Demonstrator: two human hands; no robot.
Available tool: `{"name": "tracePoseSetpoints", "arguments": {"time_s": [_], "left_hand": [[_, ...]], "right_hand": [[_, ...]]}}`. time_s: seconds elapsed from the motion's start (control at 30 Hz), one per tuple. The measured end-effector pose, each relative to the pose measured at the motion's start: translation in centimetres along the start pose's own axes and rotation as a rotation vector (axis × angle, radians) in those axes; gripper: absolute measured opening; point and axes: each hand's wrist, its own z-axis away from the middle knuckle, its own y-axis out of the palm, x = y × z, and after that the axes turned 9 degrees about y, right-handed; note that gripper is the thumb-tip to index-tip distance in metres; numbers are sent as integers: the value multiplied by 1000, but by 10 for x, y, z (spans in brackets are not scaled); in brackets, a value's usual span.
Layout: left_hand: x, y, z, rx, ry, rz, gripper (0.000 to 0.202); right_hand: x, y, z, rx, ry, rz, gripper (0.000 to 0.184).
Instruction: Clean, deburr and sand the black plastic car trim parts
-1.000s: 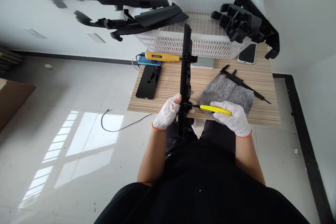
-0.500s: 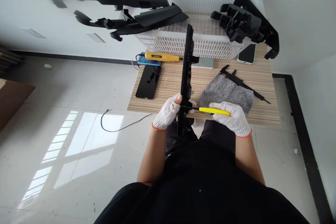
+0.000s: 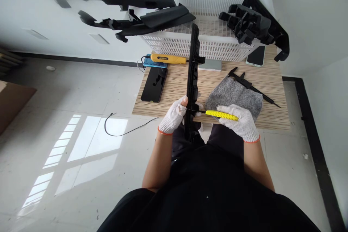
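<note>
My left hand, in a white knit glove, is closed around the lower part of a long black plastic strip that stands roughly upright over the near edge of the wooden table. In my right hand, also gloved, I grip a yellow utility knife. Its blade points left and touches the strip's right side just beside my left thumb.
A grey cloth and black calipers lie right of the strip. A black phone, a yellow tool and a white mesh basket with black plastic parts on its rims sit further back. A second phone lies far right.
The knife has slid slightly left along with my right hand, its blade further in against the strip. The strip's tilt shifted a little.
</note>
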Motion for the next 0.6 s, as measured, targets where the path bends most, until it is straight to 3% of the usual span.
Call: {"name": "tracePoseSetpoints", "arguments": {"time_s": [0.27, 0.47, 0.6], "left_hand": [[4, -4, -2, 16, 30, -73, 79], [13, -6, -3, 7, 107, -49, 88], [7, -7, -4, 104, 168, -31, 82]], "right_hand": [[-6, 4, 4, 0, 16, -43, 43], [-10, 6, 5, -69, -30, 20, 42], [-16, 8, 6, -78, -30, 60, 45]]}}
